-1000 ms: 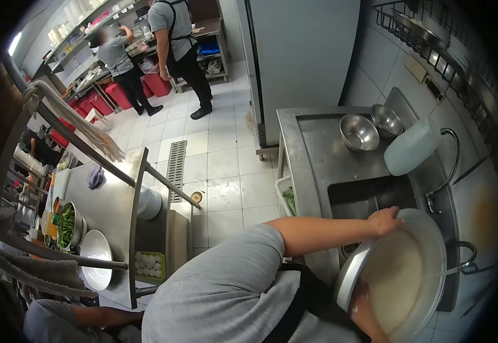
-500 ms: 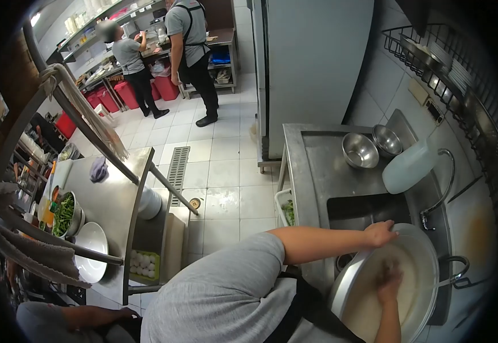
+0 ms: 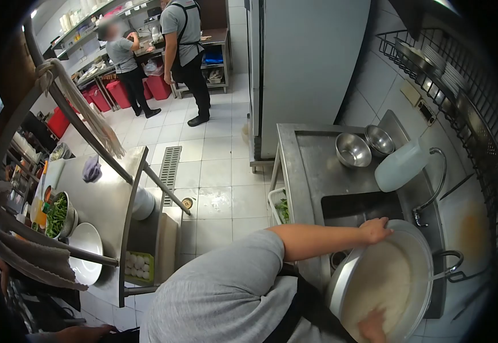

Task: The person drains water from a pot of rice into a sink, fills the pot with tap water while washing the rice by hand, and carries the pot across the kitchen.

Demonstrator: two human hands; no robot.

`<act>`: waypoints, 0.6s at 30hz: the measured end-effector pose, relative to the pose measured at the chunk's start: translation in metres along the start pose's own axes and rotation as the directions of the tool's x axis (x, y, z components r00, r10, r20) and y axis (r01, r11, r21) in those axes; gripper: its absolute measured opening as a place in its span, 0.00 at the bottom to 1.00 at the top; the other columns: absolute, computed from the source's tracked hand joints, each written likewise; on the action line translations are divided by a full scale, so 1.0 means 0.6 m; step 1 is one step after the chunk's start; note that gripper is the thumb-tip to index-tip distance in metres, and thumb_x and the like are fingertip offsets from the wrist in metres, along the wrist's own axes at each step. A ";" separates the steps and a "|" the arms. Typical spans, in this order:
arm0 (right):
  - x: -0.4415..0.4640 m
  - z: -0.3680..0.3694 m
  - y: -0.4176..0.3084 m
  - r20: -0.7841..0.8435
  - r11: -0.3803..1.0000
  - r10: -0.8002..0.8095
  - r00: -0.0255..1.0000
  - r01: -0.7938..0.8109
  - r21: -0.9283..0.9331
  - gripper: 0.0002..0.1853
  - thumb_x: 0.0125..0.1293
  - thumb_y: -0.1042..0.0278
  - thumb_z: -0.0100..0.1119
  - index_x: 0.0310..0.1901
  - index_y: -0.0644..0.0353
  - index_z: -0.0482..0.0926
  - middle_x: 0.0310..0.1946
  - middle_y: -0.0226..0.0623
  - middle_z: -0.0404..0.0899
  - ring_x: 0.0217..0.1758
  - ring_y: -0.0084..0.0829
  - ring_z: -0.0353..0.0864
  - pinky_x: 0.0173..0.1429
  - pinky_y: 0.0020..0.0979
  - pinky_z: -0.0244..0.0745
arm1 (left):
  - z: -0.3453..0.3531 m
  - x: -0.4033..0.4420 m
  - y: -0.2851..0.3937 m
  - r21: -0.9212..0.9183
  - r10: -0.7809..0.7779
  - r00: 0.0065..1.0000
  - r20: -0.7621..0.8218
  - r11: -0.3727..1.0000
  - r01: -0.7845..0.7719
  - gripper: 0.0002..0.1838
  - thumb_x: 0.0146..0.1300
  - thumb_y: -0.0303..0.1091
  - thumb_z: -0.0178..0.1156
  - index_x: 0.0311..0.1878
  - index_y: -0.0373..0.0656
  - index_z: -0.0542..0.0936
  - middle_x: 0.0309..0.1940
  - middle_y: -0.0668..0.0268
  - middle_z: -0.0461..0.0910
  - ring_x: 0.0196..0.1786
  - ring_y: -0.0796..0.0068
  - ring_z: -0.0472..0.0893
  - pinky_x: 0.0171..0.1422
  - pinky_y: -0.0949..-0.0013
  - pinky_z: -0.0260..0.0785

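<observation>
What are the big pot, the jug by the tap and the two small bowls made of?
The big pot looks like satin metal, perhaps aluminium, from its soft grey sheen. The jug seems smooth plastic, given its milky, bluish walls. The two small bowls look like polished stainless steel, showing bright highlights.

Can't read any text, label, brand, number or sign. Too small and blurred on far shelves (image 3: 90,31) to make out.

Two steel bowls (image 3: 353,150) beside one plastic jug (image 3: 400,166), two curved faucets (image 3: 444,177) (and one big basin (image 3: 341,280)).
</observation>
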State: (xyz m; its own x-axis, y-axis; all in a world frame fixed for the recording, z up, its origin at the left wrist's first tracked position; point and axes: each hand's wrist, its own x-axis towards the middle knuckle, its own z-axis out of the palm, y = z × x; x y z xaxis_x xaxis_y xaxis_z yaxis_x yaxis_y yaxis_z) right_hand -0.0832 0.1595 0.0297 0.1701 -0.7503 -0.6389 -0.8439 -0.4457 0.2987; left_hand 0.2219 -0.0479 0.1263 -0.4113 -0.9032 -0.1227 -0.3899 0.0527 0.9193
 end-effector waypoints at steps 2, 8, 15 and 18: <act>-0.011 0.018 -0.034 -0.135 0.893 -0.155 0.979 0.197 0.406 0.28 0.56 0.59 0.59 0.58 0.63 0.68 0.59 0.51 0.67 0.63 0.52 0.61 0.69 0.39 0.53 | -0.002 -0.004 0.003 0.021 0.003 1.000 0.004 1.000 -0.003 0.36 0.60 0.55 0.47 0.64 0.39 0.60 0.59 0.47 0.66 0.62 0.50 0.66 0.65 0.58 0.58; -0.056 -0.269 -0.073 -0.251 0.473 0.007 0.968 0.218 0.854 0.23 0.47 0.75 0.60 0.49 0.59 0.75 0.37 0.40 0.78 0.40 0.30 0.78 0.41 0.30 0.74 | 0.020 0.004 -0.006 0.103 0.051 0.993 -0.103 0.994 -0.040 0.34 0.59 0.53 0.50 0.61 0.38 0.61 0.56 0.46 0.67 0.59 0.48 0.68 0.61 0.55 0.62; 0.009 -0.241 0.034 -0.342 0.787 -0.053 0.938 0.250 0.564 0.15 0.46 0.75 0.59 0.40 0.58 0.81 0.33 0.42 0.78 0.39 0.34 0.78 0.41 0.37 0.73 | 0.018 -0.003 0.002 0.140 0.023 0.998 -0.050 0.990 -0.015 0.37 0.58 0.54 0.50 0.64 0.38 0.58 0.59 0.45 0.63 0.61 0.47 0.66 0.64 0.56 0.59; 0.016 -0.240 0.047 -0.116 0.568 0.097 0.989 0.041 0.822 0.21 0.57 0.54 0.54 0.48 0.58 0.78 0.41 0.45 0.77 0.45 0.42 0.76 0.44 0.45 0.73 | -0.001 -0.021 0.018 0.136 -0.023 1.000 0.017 0.990 0.020 0.41 0.59 0.57 0.48 0.68 0.41 0.53 0.65 0.45 0.56 0.66 0.49 0.61 0.68 0.58 0.55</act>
State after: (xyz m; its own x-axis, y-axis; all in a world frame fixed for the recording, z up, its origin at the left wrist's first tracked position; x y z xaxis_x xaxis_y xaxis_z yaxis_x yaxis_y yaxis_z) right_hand -0.0319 0.0694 0.1342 0.1455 -0.8412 -0.5207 -0.8905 0.1179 -0.4394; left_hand 0.2233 -0.0365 0.1382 -0.4158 -0.8970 -0.1499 -0.5070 0.0918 0.8571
